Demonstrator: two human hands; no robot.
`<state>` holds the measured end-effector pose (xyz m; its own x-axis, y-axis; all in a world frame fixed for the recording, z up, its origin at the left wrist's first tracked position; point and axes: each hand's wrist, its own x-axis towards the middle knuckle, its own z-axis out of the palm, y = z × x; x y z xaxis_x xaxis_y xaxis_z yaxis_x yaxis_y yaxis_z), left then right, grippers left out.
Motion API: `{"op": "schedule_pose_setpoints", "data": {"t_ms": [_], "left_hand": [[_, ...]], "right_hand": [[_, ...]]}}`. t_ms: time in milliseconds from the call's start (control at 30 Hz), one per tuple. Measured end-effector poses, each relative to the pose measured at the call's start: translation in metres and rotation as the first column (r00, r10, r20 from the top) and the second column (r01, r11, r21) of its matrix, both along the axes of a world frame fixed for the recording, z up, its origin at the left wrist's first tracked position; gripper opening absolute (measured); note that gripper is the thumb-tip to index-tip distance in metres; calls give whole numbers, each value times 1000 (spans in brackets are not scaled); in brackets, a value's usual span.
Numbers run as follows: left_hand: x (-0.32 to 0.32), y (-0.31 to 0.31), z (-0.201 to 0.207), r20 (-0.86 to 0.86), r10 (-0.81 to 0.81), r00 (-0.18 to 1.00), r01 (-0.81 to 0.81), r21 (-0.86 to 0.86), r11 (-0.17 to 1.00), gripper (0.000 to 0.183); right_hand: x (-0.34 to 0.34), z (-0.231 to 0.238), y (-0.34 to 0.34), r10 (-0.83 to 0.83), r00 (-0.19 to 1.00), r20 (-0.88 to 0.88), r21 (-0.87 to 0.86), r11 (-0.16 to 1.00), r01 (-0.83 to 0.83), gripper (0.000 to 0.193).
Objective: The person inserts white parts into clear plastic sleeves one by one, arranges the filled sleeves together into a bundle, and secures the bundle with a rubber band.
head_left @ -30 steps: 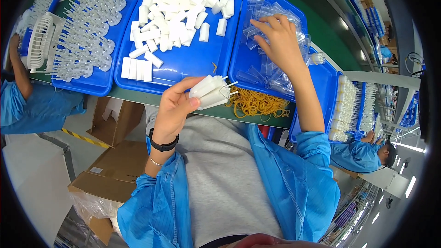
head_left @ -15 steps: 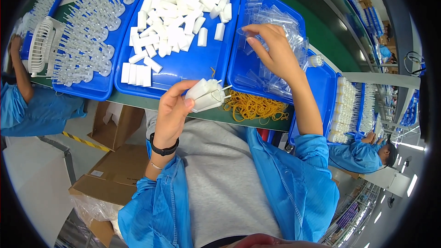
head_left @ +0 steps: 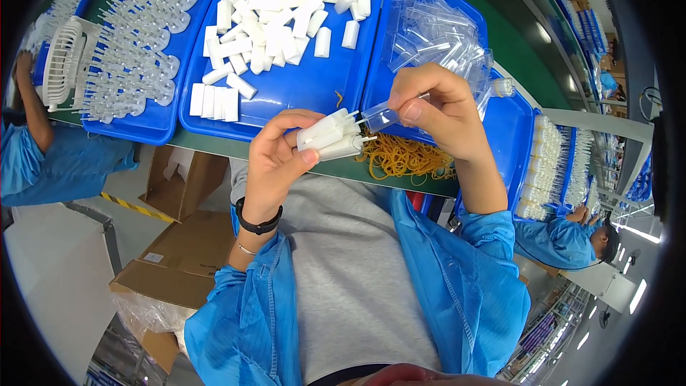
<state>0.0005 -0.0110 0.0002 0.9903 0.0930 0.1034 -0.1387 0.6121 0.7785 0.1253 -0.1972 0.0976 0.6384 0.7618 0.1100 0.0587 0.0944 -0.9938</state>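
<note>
The green bench (head_left: 509, 41) and what stands on it

Its bare surface shows behind, and also as a narrow strip in front. Side by side stand a left blue tray (head_left: 194, 37), a middle blue tray (head_left: 286, 93) and a right blue tray (head_left: 382, 78). A fourth blue tray (head_left: 513, 129) is further right; how it rests, I cannot tell. On the front strip, near the right blue tray, lies a loose heap of yellow bands (head_left: 400, 157).

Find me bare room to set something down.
Middle blue tray: right of the row of white blocks, between the white pile and left hand, beside one stray yellow band. Crowded: left tray, packed with spiky white parts; tray of clear plastic pieces; heap of yellow bands by the right hand.
</note>
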Motion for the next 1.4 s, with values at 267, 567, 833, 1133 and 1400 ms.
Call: {"op": "schedule_pose_setpoints", "data": {"t_ms": [267, 567, 833, 1133, 1400], "left_hand": [[-2, 2, -1, 3, 16, 1000, -16, 6, 1000, 31], [-2, 2, -1, 20, 39, 999, -40, 27, 999, 29], [-1, 1, 5, 6, 8, 1000, -8, 74, 997, 34], [1, -2, 7, 44, 94, 995, -101, 194, 976, 30], [1, -4, 3, 53, 118, 992, -125, 133, 983, 25]], "right_hand": [[-4, 5, 3, -22, 997, -76, -80, 997, 15, 21], [-6, 5, 6, -19, 974, 225, -246, 966, 76, 28], [-9, -4, 11, -7, 935, 354, -245, 964, 100, 29], [-16, -7, 13, -14, 903, 429, -229, 966, 124, 38], [-20, -10, 13, -46, 884, 466, -199, 968, 155, 38]]}}
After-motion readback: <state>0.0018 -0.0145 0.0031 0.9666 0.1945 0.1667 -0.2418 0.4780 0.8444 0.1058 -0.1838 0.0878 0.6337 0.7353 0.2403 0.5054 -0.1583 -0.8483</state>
